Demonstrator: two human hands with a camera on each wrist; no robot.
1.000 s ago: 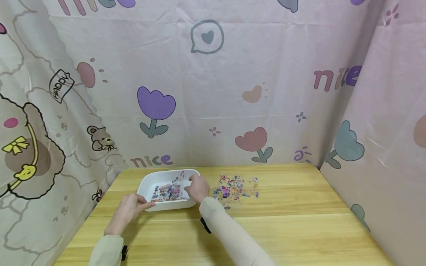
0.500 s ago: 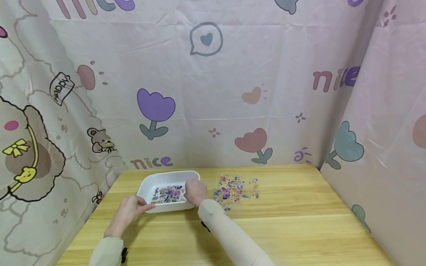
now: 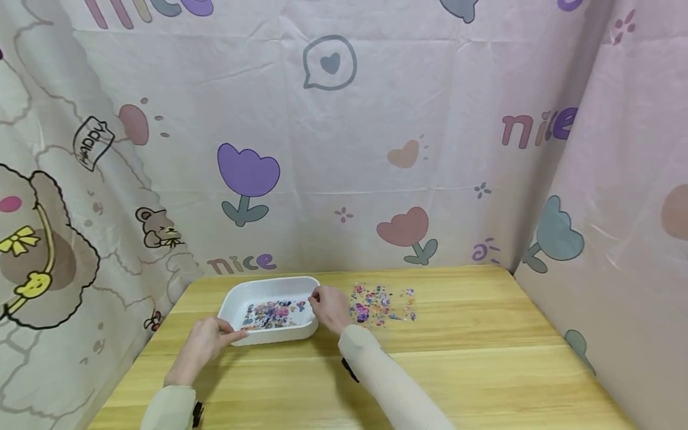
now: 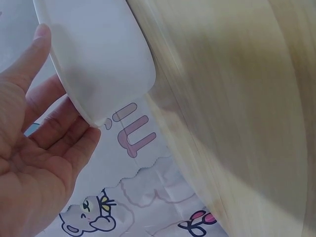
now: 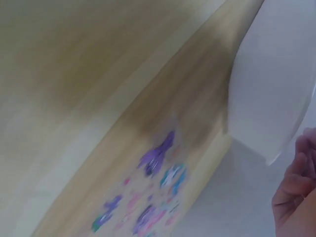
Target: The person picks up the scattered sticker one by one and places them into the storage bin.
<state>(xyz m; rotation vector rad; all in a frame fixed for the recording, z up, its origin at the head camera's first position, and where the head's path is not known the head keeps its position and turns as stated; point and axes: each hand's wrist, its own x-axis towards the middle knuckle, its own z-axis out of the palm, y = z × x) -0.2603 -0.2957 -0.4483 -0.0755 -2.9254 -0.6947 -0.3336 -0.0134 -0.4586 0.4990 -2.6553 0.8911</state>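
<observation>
A white plastic tray (image 3: 273,336) stands on the table with clear sheets of colourful stickers (image 3: 271,315) lying in its bottom. My left hand (image 3: 204,340) grips its near left corner; in the left wrist view the thumb lies over the rim and the fingers are under it. At the tray's right end, my right hand (image 3: 330,307) is beside the rim, fingers bent. The right wrist view catches only part of those curled fingers (image 5: 296,190); whether a clear sheet is between them is hidden. More clear sticker sheets (image 3: 376,301) lie on the table right of the tray.
The wooden table (image 3: 473,370) extends to the right and toward me. Behind it and on both sides hangs a printed curtain (image 3: 344,143) with tulips and bears, close to the table's back edge.
My right hand has moved from inside the tray to its right rim. Stickers that stood raised against the tray's back wall now lie flat. My left hand keeps its grip on the corner.
</observation>
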